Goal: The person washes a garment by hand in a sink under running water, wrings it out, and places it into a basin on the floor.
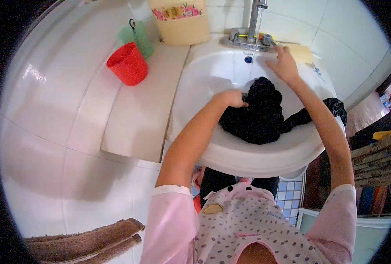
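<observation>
A wet-looking bundle of black cloth lies in the white washbasin, and one end of it hangs over the basin's right rim. My left hand is closed on the cloth's left side, its fingertips partly hidden in the folds. On the right, my right hand is raised over the back rim near the tap's right knob. Its thumb and fingers are apart with nothing in them; I cannot tell whether a fingertip touches the tap base. A thin stream of water runs from the tap.
On the ledge to the left stand a red cup, a green container and a cream flower-patterned container. A yellowish bar rests behind my right hand. A brown towel hangs at the lower left.
</observation>
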`<state>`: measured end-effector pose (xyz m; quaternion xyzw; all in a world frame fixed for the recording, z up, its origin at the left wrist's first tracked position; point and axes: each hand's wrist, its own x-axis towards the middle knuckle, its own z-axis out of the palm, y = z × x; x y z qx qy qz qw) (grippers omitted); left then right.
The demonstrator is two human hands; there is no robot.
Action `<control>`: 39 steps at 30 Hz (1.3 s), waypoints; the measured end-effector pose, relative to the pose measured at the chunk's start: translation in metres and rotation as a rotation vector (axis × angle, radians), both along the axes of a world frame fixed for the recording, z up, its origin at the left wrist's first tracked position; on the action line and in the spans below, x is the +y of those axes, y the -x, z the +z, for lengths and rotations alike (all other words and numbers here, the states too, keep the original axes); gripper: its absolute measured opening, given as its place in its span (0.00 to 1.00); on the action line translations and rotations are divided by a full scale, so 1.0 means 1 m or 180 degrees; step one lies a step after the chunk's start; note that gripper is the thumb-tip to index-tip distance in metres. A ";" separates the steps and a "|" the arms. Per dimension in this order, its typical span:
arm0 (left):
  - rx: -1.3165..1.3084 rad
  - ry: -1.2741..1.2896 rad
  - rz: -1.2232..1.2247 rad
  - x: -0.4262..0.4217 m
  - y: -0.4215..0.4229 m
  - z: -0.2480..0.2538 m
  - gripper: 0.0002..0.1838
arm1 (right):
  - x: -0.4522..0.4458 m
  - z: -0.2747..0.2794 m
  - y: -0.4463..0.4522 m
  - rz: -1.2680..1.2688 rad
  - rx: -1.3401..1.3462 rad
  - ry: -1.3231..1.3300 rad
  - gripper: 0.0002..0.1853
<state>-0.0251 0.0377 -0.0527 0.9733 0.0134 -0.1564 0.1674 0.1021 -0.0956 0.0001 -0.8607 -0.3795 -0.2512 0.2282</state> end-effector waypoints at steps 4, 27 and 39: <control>-0.0028 -0.0091 0.0077 0.004 -0.001 0.001 0.30 | 0.015 -0.002 -0.046 -0.0253 -0.0112 -0.0544 0.23; -0.0586 0.0598 -0.0889 -0.022 -0.006 -0.010 0.23 | 0.009 0.035 -0.065 0.0607 0.1884 0.0368 0.11; -0.0601 0.0485 -0.1027 -0.044 0.002 -0.004 0.21 | 0.009 0.039 -0.073 0.0429 0.1818 0.0710 0.09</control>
